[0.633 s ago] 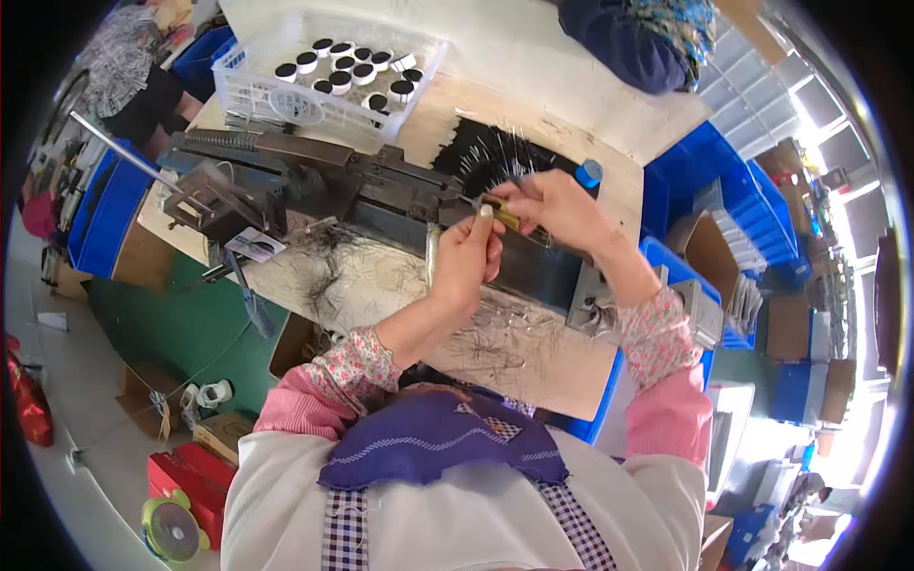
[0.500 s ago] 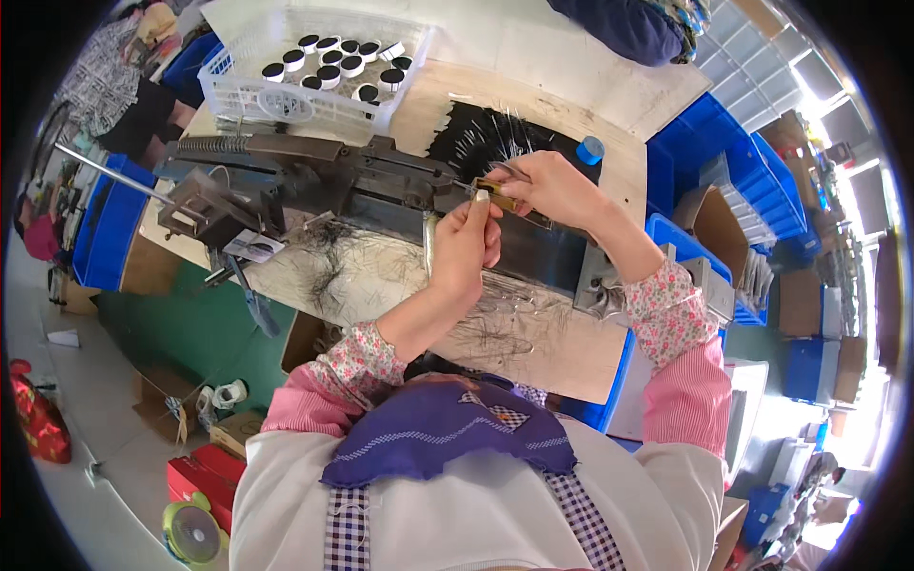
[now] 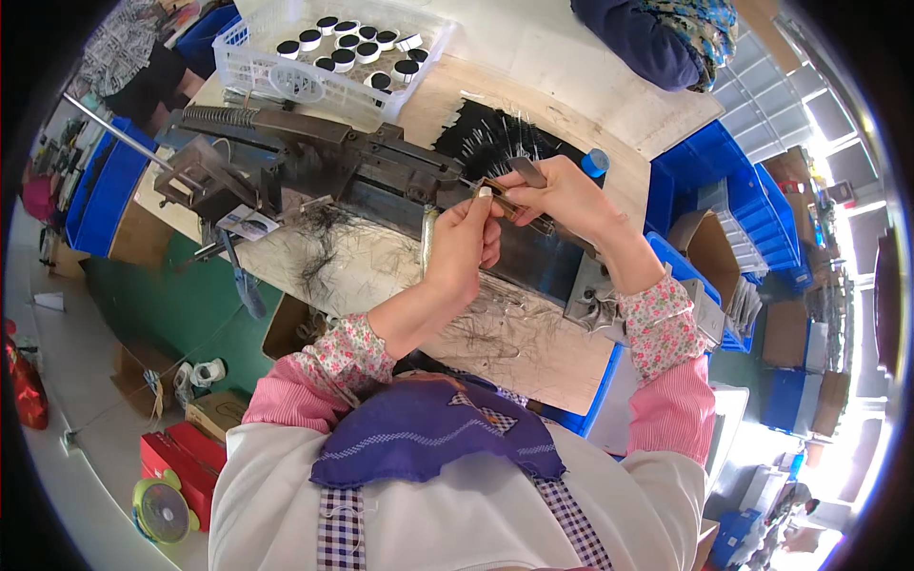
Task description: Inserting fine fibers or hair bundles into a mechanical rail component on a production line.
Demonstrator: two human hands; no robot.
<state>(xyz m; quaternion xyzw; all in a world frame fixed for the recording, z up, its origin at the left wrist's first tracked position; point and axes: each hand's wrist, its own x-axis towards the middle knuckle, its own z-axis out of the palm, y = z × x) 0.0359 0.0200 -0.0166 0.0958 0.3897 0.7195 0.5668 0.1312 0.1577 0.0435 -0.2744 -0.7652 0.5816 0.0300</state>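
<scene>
Both hands meet at the right end of a long dark metal machine on the bench. My left hand is closed, its thumb and fingers pinched at a small brass-coloured piece; a white patch shows on the thumb tip. Against the other side of that piece are the fingers of my right hand, curled round a flat grey metal tool whose end sticks up above them. Fingers hide most of the brass-coloured piece. Just behind the hands, thin bristle-like strands lie on a black sheet.
A clear plastic basket with several black-topped white round pieces stands at the back left. Near the right hand are a small blue-capped container and a metal fixture. Loose dark hairs litter the wooden bench. Blue crates stand right.
The whole view has shifted slightly. The grey tool in my right hand has turned and shows more of its flat face. My left hand keeps its pinch at the same spot.
</scene>
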